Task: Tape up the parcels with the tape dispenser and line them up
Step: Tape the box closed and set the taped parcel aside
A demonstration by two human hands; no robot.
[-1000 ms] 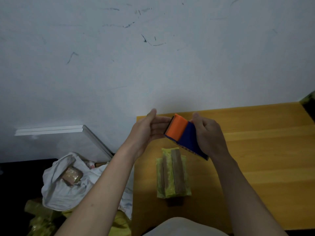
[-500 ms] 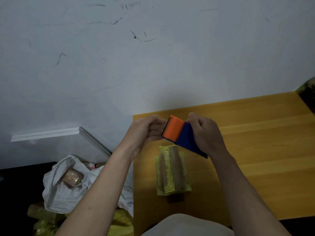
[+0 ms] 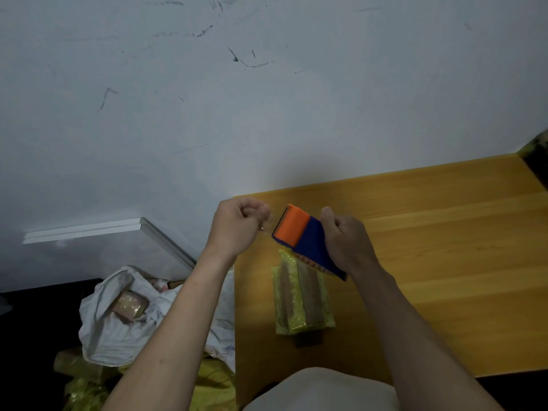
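Left hand (image 3: 237, 223) has pulled tape (image 3: 271, 222) from dispenser (image 3: 308, 241).

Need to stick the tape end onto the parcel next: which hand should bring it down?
Left. The left hand seems to pinch the tape end; the right hand grips the dispenser above the parcel.

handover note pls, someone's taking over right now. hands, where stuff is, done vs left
Right hand grips the blue and orange tape dispenser, held above the table.
Left hand, fingers curled, pinches what looks like the clear tape end at the dispenser's mouth; the tape is hard to see.
One yellow parcel lies on the table under the dispenser, with brown tape strips along its top.
More parcels sit in the white bag left of the table, one visible.
Done: no line-up yet.
Left: tape the table parcel, then the bagged ones, and line them up.
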